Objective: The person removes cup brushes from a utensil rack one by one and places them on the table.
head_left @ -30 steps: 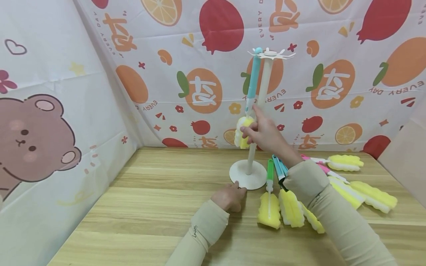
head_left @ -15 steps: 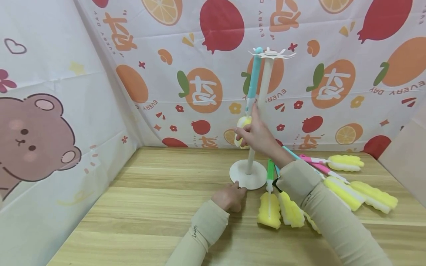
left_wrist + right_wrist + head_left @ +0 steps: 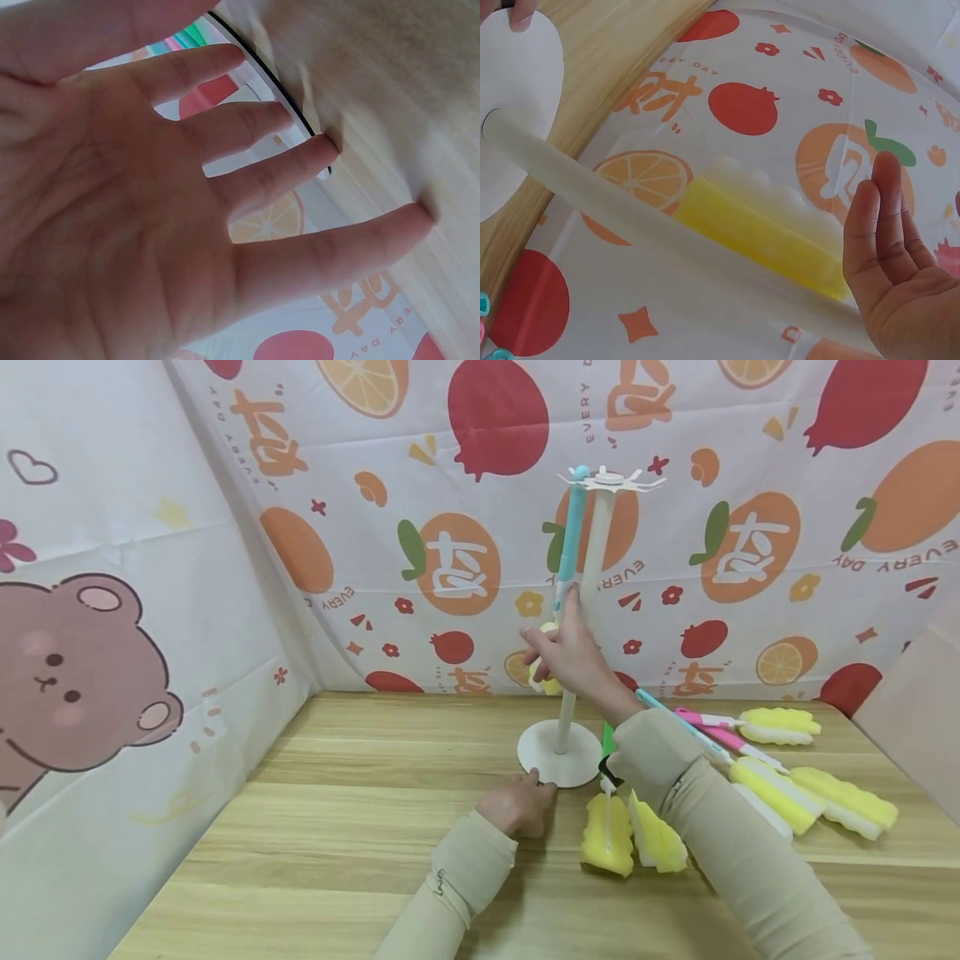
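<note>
A white stand, with a round base, a pole and a hook ring on top, stands on the table. A bottle brush with a light-blue handle hangs from the ring's left side; its yellow-and-white sponge head is partly behind my right hand in the head view. My right hand is beside the pole and the brush's neck, its fingers extended and gripping nothing; whether a fingertip touches the brush is unclear. My left hand rests at the base's near edge, fingers spread and straight.
Several sponge brushes lie to the right: one with a green handle, one with a light-blue handle, and ones with pink handles. My right sleeve covers part of them. A fruit-patterned cloth hangs behind the table.
My right hand has shifted slightly left and up, and its fingers have spread away from the hanging brush's sponge. The brush stays hung on the ring. My left hand has not moved.
</note>
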Available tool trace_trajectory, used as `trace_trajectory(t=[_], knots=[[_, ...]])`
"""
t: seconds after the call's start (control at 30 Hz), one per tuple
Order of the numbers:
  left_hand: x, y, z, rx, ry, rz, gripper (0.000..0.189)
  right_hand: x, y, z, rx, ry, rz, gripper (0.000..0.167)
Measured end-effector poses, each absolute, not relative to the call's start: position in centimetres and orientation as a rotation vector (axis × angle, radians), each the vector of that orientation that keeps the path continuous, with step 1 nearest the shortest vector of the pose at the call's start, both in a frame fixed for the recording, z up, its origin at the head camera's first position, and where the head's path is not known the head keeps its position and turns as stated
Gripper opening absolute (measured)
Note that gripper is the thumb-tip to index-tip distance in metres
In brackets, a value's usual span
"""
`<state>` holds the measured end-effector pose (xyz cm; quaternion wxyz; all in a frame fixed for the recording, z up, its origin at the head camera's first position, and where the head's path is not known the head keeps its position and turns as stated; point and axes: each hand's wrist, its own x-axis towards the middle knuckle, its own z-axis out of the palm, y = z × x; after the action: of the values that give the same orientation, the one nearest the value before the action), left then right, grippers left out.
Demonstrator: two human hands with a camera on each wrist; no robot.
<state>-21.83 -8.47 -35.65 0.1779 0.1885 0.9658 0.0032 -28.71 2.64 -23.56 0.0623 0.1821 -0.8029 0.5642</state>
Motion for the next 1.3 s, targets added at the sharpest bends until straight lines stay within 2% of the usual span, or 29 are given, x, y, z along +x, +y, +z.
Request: trace_trajectory(t=[0.1,0.33,0.63,0.83,1.0,1.3], knots=[[-21.8,-8.5,-35.7,0.531,2.739,0.012,0.055,-29.0,2.5,-23.4,0.551,-2.391,1.727,0.09],[-21.7,-8.6,-35.7,0.538,2.748,0.03,0.051,-29.8,2.0,-22.9,0.472,-2.336,1.768,0.064],[-21.8,-8.5,-35.6,0.561,2.752,0.012,0.05,-29.8,1.4,-21.9,0.253,-2.299,1.833,0.047],[-21.7,-8.5,-35.5,0.581,2.754,-0.008,0.047,-29.9,1.3,-22.1,0.249,-2.253,1.69,0.031],[-21.7,-8.6,-35.5,0.58,2.767,-0.006,0.047,-29.6,1.1,-22.2,0.304,-2.213,1.576,0.026],[-21.6,-8.6,-35.7,0.543,2.759,0.02,0.048,-29.3,1.3,-22.3,0.331,-2.227,1.65,0.029]])
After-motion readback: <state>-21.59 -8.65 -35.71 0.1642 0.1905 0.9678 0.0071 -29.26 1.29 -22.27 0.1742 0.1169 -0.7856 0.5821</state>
